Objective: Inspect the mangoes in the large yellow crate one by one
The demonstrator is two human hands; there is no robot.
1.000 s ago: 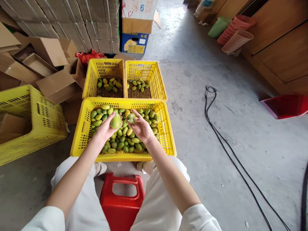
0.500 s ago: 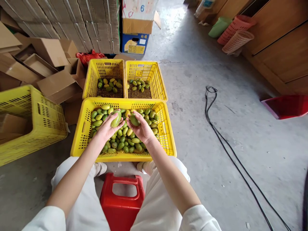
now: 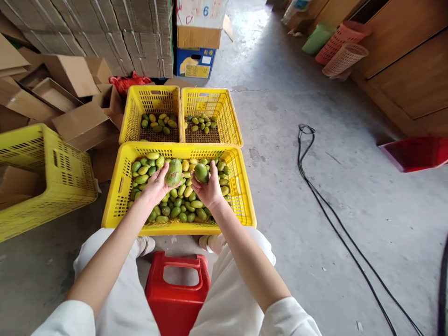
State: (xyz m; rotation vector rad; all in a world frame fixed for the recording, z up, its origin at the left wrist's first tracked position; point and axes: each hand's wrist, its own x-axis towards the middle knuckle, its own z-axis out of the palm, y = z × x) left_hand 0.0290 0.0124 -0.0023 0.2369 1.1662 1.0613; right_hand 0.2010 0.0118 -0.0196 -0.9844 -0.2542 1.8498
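Observation:
My left hand (image 3: 157,185) is closed on a large green mango (image 3: 174,172) with brownish marks on its skin. In my right hand (image 3: 209,187) rests a smaller, rounder green mango (image 3: 201,173), its thumb along the right side. Both hands are raised above the front yellow crate (image 3: 115,205), a short gap between them. Many green and yellowish mangoes (image 3: 178,202) fill the bottom of that crate; my hands and forearms cover some of them.
Behind stand two smaller yellow crates (image 3: 128,114) (image 3: 235,116), each with several mangoes. At left are another yellow crate (image 3: 70,172) and cardboard boxes (image 3: 77,123). A red stool (image 3: 175,298) sits between my legs. A black cable (image 3: 320,200) lies on the floor at right.
Both mangoes have been turned in my hands, so the left one now shows its brown-marked side. My right thumb has swung upright. The crates stay where they were.

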